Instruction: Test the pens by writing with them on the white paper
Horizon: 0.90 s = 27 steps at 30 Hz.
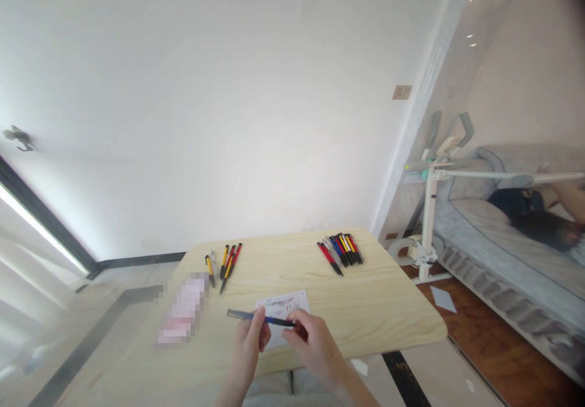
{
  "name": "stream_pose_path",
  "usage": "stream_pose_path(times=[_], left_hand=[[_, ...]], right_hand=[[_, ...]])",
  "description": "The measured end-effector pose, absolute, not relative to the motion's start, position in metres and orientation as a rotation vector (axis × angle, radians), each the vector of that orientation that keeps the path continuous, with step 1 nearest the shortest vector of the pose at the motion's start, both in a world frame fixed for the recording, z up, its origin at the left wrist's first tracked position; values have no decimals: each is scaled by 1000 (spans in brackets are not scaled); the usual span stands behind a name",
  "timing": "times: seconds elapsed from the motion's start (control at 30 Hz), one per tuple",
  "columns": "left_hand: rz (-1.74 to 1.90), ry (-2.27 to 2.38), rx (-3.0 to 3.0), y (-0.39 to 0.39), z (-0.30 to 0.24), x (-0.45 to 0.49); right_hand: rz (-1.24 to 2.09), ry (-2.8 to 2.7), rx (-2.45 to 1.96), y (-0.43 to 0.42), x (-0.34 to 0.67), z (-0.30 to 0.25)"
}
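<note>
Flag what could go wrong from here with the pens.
The blue pen, held by the left grip and right grip, could slip and roll across the tabletop. Dropped, it might mark the paper below. A bump could scatter the pens lying close together on the right.

Held pen (278,321) is blue w/ grey & blk. ends; paper (287,301) is white w/ dk. print; table (274,267) has lt. wood grain; wall (251,120) is white.
</note>
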<state>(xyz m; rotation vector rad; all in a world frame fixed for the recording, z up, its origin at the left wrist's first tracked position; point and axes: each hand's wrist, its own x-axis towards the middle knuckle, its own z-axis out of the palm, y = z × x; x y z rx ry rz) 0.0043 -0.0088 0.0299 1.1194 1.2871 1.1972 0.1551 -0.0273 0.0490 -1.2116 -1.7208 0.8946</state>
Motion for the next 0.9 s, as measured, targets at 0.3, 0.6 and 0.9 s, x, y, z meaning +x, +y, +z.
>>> stream_pose_path(times=[0.3,0.6,0.9], left_hand=[[1187,1308,1110,-14,33,6],[1144,1335,1290,-17,48,7],[962,1385,1593,-29,50,20]], right_hand=[[740,-1898,-1135,-36,157,54],[1610,-1226,-1055,-35,147,22],[1158,-1306,-1068,-20,162,52]])
